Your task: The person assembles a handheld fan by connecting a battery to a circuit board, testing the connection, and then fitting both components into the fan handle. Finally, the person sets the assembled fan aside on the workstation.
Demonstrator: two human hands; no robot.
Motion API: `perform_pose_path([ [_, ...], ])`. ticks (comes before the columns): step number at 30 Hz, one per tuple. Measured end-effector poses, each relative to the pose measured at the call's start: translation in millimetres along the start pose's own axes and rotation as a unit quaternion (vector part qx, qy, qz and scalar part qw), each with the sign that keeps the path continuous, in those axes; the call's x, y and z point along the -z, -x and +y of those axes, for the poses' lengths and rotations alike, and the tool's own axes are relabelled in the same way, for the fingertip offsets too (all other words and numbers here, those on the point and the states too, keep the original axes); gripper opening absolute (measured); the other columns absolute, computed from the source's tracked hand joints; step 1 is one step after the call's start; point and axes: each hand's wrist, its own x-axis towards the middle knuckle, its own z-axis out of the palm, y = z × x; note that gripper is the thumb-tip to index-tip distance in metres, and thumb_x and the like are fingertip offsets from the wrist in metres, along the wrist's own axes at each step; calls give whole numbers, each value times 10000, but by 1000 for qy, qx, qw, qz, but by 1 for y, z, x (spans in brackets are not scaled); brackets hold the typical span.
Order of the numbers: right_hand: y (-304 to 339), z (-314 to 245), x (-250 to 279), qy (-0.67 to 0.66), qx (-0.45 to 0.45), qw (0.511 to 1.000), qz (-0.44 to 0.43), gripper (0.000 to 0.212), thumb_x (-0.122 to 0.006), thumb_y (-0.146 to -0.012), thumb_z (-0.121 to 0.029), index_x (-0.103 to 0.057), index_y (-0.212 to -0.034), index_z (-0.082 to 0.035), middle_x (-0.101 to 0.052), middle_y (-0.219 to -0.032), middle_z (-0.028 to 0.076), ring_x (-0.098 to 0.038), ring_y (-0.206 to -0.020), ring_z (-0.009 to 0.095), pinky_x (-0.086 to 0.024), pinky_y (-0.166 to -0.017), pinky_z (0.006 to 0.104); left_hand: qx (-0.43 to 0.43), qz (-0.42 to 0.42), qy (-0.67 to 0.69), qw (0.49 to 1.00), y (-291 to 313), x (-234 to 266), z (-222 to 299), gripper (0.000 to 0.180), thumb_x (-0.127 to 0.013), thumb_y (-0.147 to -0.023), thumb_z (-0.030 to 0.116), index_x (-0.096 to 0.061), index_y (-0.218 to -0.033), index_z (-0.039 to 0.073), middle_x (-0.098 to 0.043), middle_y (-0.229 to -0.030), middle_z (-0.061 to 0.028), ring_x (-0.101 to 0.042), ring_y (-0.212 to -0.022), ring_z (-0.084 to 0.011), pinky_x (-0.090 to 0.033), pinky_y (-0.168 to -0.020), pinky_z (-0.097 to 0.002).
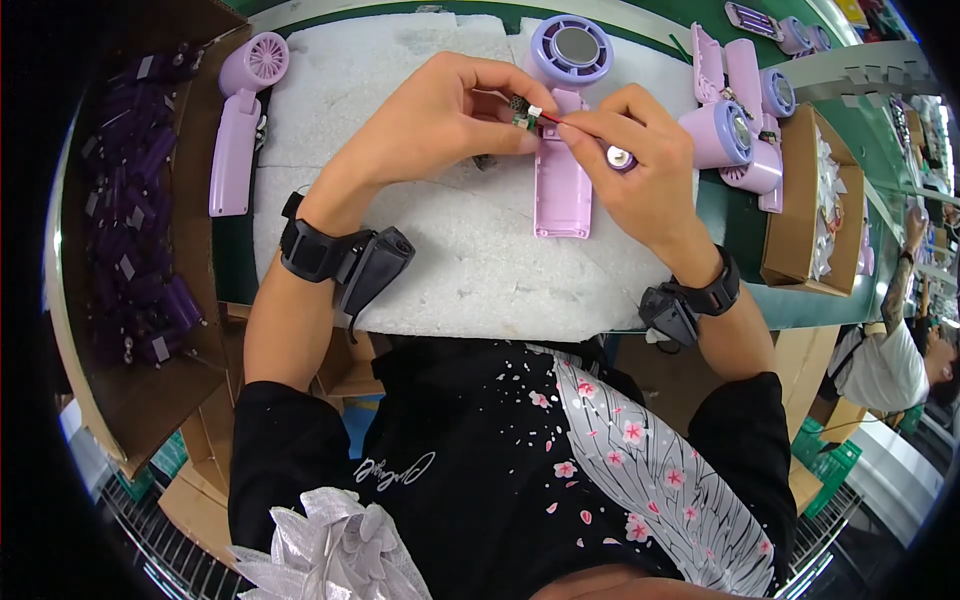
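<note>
Over the white foam mat, my left hand [445,125] pinches a small green circuit board [521,119] with a white connector on it. My right hand [640,165] has its thumb and forefinger closed on a thin red wire [549,117] that runs to that connector. A battery [621,159] with a silver end shows under the right fingers; most of it is hidden. Beneath both hands lies a handheld fan with a round lilac head [570,52] and an opened pink handle shell [563,205], its hollow side up.
At the left, a cardboard box [215,255] holds many purple batteries [130,215]. Beside it lies a pink fan [232,150]. Several fans and shells [715,135] crowd the right, near a cardboard box [793,190] of small white parts. Another person [880,365] is at far right.
</note>
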Motion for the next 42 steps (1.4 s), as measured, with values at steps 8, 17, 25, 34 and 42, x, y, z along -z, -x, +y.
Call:
perform_pose_path([
  [8, 1, 3, 2, -22, 12, 999, -25, 77, -723, -788, -56, -715, -855, -19, -572, -768, 63, -551, -652, 161, -415, -559, 270, -44, -23, 27, 998, -3, 6, -8, 333, -691, -802, -48, -640, -1129, -11, -645, -962, -16, -565, -789, -54, -478, -726, -191],
  [17, 1, 6, 0, -35, -5, 999, -24, 68, -713, -789, -50, -701, -843, -10, -572, -772, 63, -541, -644, 150, -411, -554, 268, -27, -16, 22, 999, -2, 4, 0, 397, -696, -792, -57, -619, -1178, -7, -635, -1013, -25, -598, -824, -64, -497, -739, -202],
  [25, 2, 6, 0, -28, 11, 999, -26, 62, -705, -791, -42, -693, -838, -2, -577, -774, 65, -546, -653, 153, -418, -565, 267, -21, 48, 12, 999, -1, 3, 1, 285, -749, -754, -15, -647, -1018, 18, -638, -961, -14, -592, -835, -73, -503, -767, -225],
  [34, 2, 6, 1, -35, 12, 999, -29, 55, -697, -791, -32, -688, -832, 5, -580, -780, 69, -555, -667, 160, -424, -573, 266, -60, 33, 20, 997, -2, 2, -5, 257, -750, -752, -21, -642, -981, 23, -635, -947, 4, -583, -842, -70, -500, -774, -233],
  [42, 2, 5, 1, -28, 18, 999, -29, 62, -696, -795, -28, -690, -845, 9, -577, -776, 69, -554, -662, 162, -423, -573, 266, -59, 57, 18, 996, -3, -1, -3, 256, -736, -766, -23, -670, -1010, 19, -647, -891, 7, -597, -800, -59, -505, -761, -220],
])
